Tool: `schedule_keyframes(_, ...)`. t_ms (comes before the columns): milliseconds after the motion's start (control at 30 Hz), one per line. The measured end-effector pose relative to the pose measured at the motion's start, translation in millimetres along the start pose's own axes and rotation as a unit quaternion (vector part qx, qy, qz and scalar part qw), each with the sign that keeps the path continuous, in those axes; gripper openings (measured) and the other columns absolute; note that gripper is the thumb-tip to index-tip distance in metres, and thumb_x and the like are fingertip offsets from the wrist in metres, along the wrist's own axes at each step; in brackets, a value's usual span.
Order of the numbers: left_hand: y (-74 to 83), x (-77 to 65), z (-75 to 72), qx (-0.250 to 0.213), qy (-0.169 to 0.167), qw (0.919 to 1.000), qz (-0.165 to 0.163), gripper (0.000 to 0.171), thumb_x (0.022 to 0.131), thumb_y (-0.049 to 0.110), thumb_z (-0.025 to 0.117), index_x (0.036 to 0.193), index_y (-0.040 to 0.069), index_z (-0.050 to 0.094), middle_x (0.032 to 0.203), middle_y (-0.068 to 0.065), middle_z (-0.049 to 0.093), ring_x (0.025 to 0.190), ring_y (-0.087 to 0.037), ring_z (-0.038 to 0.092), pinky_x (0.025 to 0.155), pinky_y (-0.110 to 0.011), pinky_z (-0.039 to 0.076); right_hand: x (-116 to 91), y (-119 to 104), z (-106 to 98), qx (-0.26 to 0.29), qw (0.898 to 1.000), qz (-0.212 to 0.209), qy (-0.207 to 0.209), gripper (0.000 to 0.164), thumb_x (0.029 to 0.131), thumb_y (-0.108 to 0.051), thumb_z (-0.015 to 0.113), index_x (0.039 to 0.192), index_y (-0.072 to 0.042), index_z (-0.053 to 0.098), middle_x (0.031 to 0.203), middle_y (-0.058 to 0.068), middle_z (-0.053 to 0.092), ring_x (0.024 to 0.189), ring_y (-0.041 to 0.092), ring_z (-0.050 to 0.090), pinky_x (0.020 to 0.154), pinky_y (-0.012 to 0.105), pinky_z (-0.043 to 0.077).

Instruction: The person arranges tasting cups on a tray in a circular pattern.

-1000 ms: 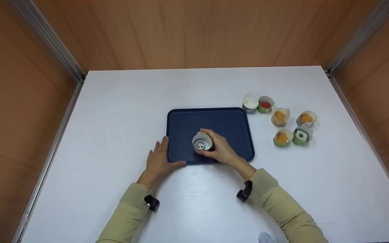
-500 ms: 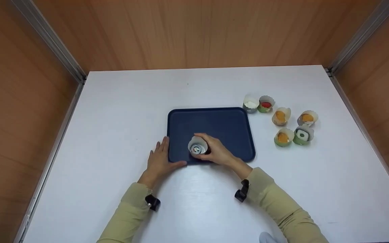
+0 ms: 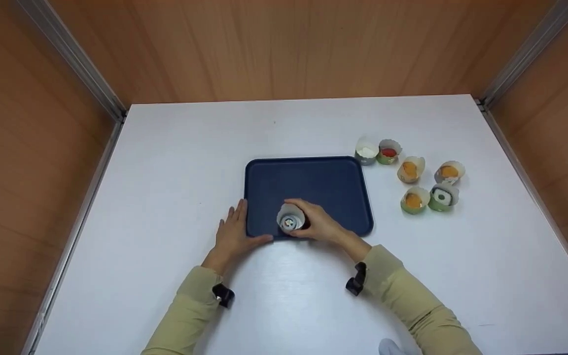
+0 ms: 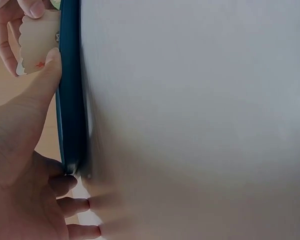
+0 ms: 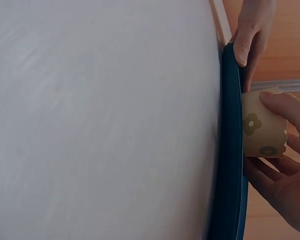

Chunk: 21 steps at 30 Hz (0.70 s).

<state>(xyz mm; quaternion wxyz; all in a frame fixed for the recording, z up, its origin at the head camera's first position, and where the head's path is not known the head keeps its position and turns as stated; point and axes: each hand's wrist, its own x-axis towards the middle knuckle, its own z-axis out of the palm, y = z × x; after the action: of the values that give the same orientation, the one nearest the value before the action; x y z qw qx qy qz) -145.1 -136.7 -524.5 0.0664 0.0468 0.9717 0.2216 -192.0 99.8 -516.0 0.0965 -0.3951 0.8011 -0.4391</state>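
My right hand (image 3: 319, 223) grips a paper baking cup (image 3: 286, 217) by its sides, thumb in front and fingers behind. The cup stands upright at the front left of a dark blue tray (image 3: 323, 180). Its scalloped rim and flower print show in the right wrist view, where the cup (image 5: 262, 127) sits just behind the tray's front wall (image 5: 231, 150). Inside lies something small, round and patterned. My left hand (image 3: 232, 235) rests at the tray's front left corner with fingers straight along the left edge; its thumb lies on the front rim.
Several paper cups stand right of the tray: a white-filled cup (image 3: 366, 153) at its back right corner, a cup with red (image 3: 388, 153), cups with orange pieces (image 3: 409, 170), and a green cup with a white ring-holed piece (image 3: 442, 197). Wooden walls (image 3: 284, 49) enclose the white table (image 3: 180, 162).
My right hand has brought the cup toward the tray's front left, then shifted it slightly right and nearer the front edge. The left hand has stayed at the corner.
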Motion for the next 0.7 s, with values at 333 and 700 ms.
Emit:
schedule_keyframes(333,1.0,1.9,-1.1,0.010,-0.005,0.9999,-0.005,0.114,0.064,0.068,0.060,0.142,0.002,0.009,0.146,-0.013,0.013,0.130,-0.036,0.014,0.099,-0.057,0.019,-3,-4,-5,-0.021,1.000,0.015,-0.010,0.075,0.074,-0.016,0.072,0.136,-0.003,0.031,0.127,0.010,0.045,0.111,0.024,0.046,0.091,0.039,0.038)
schedule_keyframes(700,1.4,1.9,-1.3,0.005,-0.009,0.9999,-0.009,0.113,0.065,0.067,0.060,0.142,0.003,0.008,0.146,-0.013,0.012,0.131,-0.036,0.013,0.099,-0.057,0.017,-17,-12,-15,-0.033,0.998,0.039,0.030,0.066,0.076,-0.013,0.070,0.132,-0.001,0.037,0.124,0.014,0.046,0.111,0.026,0.047,0.090,0.036,0.041)
